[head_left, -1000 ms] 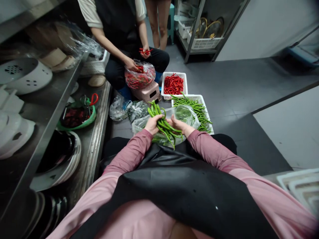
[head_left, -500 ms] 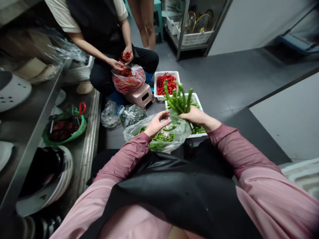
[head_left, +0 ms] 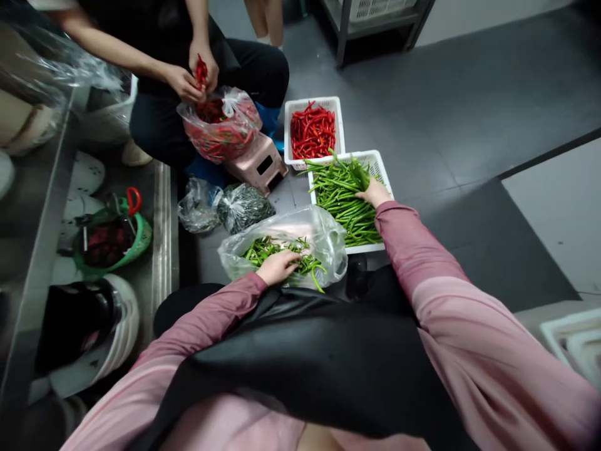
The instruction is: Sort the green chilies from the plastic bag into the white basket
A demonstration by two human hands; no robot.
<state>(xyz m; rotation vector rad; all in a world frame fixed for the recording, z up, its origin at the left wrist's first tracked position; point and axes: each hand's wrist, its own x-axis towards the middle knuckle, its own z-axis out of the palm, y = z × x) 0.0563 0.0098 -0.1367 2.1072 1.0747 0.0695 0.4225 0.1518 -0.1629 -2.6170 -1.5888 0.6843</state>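
Observation:
My left hand reaches into a clear plastic bag in front of my lap. Its fingers are curled together on loose green chili peppers, and the fingertips are partly hidden among them. Over a white plastic basket to the right, my right hand is closed round a bunch of green chili peppers. This bunch lies against the pile of long green chili peppers in the basket.
Behind stands a white basket of red chili peppers. Opposite, a co-worker's hands handle red chili peppers above a plastic bag on a pink stool. Tied plastic bags lie on the floor. A metal shelf runs along the left.
My right hand has lowered the green chili bunch from the air onto the basket's pile. My left hand has moved down into the plastic bag. The view has tilted downward.

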